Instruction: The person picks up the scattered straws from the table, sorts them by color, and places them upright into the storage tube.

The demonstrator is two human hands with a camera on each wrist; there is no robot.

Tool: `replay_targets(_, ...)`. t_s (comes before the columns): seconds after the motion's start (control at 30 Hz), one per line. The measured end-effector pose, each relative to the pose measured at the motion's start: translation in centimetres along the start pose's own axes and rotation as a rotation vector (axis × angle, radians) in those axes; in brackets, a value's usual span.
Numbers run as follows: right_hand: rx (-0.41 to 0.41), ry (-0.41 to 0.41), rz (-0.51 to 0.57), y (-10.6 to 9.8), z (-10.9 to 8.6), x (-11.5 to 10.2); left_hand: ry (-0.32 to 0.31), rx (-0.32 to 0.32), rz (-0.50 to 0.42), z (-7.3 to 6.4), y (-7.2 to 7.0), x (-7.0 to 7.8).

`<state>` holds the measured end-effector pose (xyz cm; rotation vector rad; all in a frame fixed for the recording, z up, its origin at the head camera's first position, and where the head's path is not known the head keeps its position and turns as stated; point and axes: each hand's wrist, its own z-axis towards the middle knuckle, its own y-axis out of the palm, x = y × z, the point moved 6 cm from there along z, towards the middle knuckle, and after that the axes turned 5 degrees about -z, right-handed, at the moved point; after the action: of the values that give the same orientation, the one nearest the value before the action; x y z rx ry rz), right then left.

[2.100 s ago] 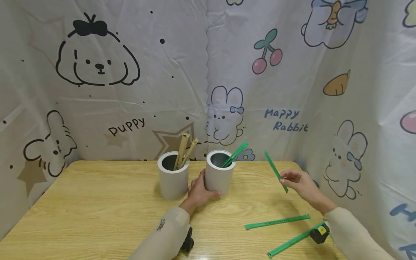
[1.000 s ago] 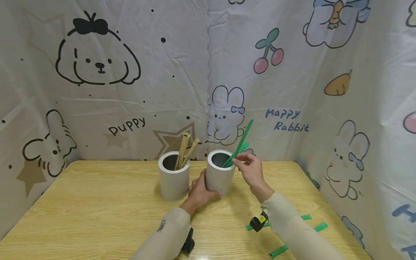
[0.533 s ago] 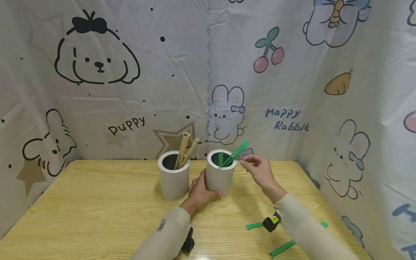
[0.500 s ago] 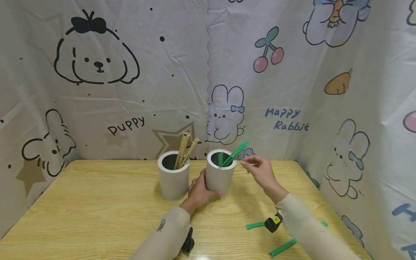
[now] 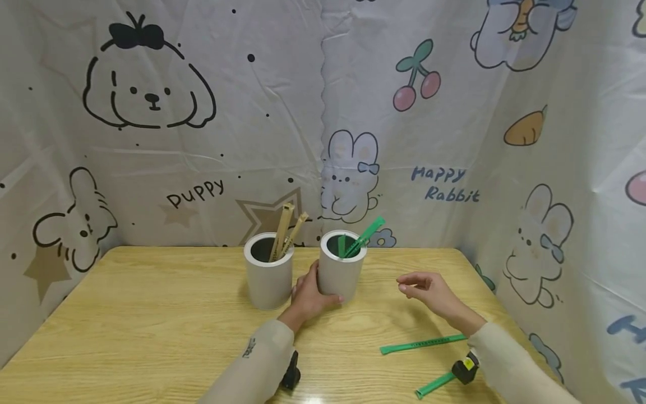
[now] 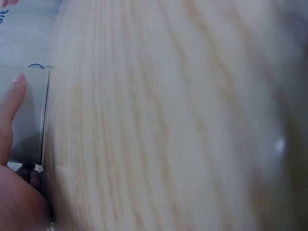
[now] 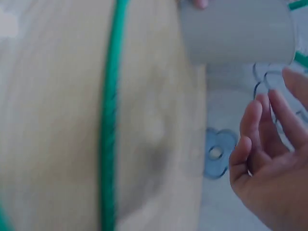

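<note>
"Head view: what just changed?"

"The right hand (image 5: 429,289) let go and moved away from the white cup (image 5: 339,280). Now a low green stick (image 5: 341,246) shows inside, beside green that pokes out."

"Is that hand holding anything?"

"No. Its fingers are a bit bent, with a small gap by the thumb and nothing in it. The left hand (image 5: 309,297) holds the white cup low down, fingers curled round it."

"Where's the cup?"

"On the table (image 5: 176,314), near the middle of its back edge, beside the tan-stick cup (image 5: 269,286)."

"So what does that mean?"

"One more green stick is in. The far stick (image 5: 421,344) and the near stick (image 5: 435,385) aren't. They lie on the table's right side, toward the front. The sleeve (image 5: 515,362) and wrist camera (image 5: 465,368) hide their right ends."
</note>
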<state>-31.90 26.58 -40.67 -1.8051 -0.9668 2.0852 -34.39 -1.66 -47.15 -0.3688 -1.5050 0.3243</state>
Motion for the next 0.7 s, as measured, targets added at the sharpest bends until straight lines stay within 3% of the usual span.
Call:
replay_targets(0.33, -0.24, -0.035, -0.032, -1.1, -3.0, 4.3, -0.008, 0.004, 0.01, 0.1, -0.2, -0.1)
replay_targets(0.5, -0.318, -0.01, 0.017, -1.2, -4.0, 6.2, -0.006, 0.0, 0.009, 0.0, -0.2, 0.1)
replay_targets(0.7, -0.375, -0.053, 0.022, -1.5, -4.9, 7.0, -0.003, -0.006, 0.004, -0.1, -0.1, 0.1)
